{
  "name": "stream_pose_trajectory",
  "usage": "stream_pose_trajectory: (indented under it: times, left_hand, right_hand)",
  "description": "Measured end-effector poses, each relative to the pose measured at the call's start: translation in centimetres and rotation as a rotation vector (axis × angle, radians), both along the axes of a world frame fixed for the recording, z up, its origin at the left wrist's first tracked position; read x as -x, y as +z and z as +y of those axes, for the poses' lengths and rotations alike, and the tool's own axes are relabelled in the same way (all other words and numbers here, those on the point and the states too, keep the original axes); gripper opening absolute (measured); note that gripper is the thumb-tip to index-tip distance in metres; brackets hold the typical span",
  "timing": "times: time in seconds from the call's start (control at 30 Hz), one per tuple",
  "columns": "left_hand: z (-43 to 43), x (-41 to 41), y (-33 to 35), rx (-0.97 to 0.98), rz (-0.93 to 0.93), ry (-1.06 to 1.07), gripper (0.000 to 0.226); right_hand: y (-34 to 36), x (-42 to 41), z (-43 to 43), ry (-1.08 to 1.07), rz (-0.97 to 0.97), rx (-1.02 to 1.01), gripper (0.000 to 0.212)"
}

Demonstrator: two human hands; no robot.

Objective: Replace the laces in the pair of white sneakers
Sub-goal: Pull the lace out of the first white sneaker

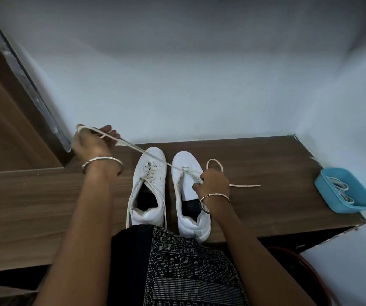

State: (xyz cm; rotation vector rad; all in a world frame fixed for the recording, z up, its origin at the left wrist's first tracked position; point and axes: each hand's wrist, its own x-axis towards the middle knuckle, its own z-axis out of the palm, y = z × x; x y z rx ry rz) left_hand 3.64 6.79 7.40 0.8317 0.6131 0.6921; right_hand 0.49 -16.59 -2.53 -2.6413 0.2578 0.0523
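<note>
White lace held taut in curled left hand, pinched at right sneaker by right hand; risk of overpulling, dragging loose tail through.

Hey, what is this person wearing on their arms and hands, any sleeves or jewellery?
No sleeves show; both forearms are bare, no gloves. By the left hand, the wrist carries a silver twisted bangle. By the right hand, the wrist carries a thin gold bangle and a dark bangle next to it.

Matt wood-grain table, smooth white sneakers, blue plastic tray, shiny metal bangles.
</note>
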Motion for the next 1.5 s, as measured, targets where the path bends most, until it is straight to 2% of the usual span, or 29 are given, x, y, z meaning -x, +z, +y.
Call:
stream_pose_trajectory:
  times: [0.17, 0.23, 0.27, 0.3, 0.4, 0.47, 0.53, 0.57, 0.6, 0.67, 0.73, 0.77, 0.83, 0.9, 1.0, 1.13, 1.33, 1.5]
  left_hand:
    - [5.9, 1.5, 0.9, 0.166, 0.028, -0.055, 0.037]
    - [7.2, 1.8, 0.3, 0.149, 0.081, -0.081, 0.032]
    - [7.9, 1.8, 0.0, 0.081, 0.151, -0.093, 0.032]
    - [8.3, 1.9, -0.2, -0.039, 0.268, -0.101, 0.031]
    - [7.9, 2.6, -1.1, -0.556, 0.68, -0.157, 0.028]
    - [6.0, 3.3, -2.2, -0.849, 0.796, -0.182, 0.014]
    - [3.2, 3.6, -2.9, -1.065, 0.941, -0.266, 0.031]
    - [1.8, 3.6, -3.1, -1.177, 0.999, -0.315, 0.032]
    - [0.6, 3.3, -3.4, -1.303, 1.01, -0.372, 0.03]
    - [-1.9, 2.7, -3.9, -1.504, 0.812, -0.534, 0.023]
    - [-4.7, 2.5, -4.6, -1.541, 0.558, -0.769, 0.02]
    - [-6.0, 2.5, -4.9, -1.58, 0.506, -0.881, 0.022]
    - [-8.3, 2.5, -5.8, -1.711, 0.541, -0.993, 0.028]
    - [-9.5, 2.4, -6.8, -1.815, 0.591, -0.909, 0.025]
    - [-9.4, 1.9, -8.1, -1.755, 0.595, -0.753, 0.014]
    - [-8.1, 2.4, -7.7, -1.625, 0.604, -0.633, 0.009]
    - [-1.2, 3.4, -4.9, -1.423, 0.685, -0.253, 0.014]
    - [6.5, 4.3, -3.6, -1.237, 0.859, -0.002, 0.02]
  right_hand:
    - [0.1, 0.5, 0.3, -0.016, -0.01, 0.006, 0.017]
    - [0.0, 0.9, 0.6, -0.029, -0.037, 0.026, 0.017]
    - [-0.1, 1.2, 0.7, -0.036, -0.053, 0.04, 0.017]
    - [-0.1, 1.5, 0.9, -0.045, -0.067, 0.052, 0.017]
    - [-0.2, 2.1, 1.2, -0.076, -0.091, 0.047, 0.015]
    - [-0.2, 2.2, 1.4, -0.089, -0.092, 0.035, 0.014]
    - [-0.1, 2.2, 1.4, -0.095, -0.092, 0.03, 0.014]
    - [-0.1, 2.2, 1.4, -0.096, -0.092, 0.031, 0.015]
    - [-0.1, 2.2, 1.4, -0.096, -0.093, 0.032, 0.015]
    - [-0.1, 2.2, 1.4, -0.094, -0.094, 0.038, 0.016]
    - [-0.1, 2.3, 1.4, -0.092, -0.098, 0.049, 0.017]
    - [-0.1, 2.3, 1.4, -0.091, -0.1, 0.05, 0.018]
    - [-0.2, 2.3, 1.4, -0.086, -0.102, 0.047, 0.019]
    - [-0.4, 2.3, 1.3, -0.086, -0.103, 0.039, 0.018]
    - [-0.6, 2.2, 1.3, -0.087, -0.105, 0.036, 0.017]
    - [-0.7, 2.3, 1.2, -0.083, -0.119, 0.04, 0.018]
    - [-0.8, 2.3, 1.2, -0.086, -0.117, 0.024, 0.017]
    - [-0.7, 2.5, 1.4, -0.082, -0.12, 0.054, 0.018]
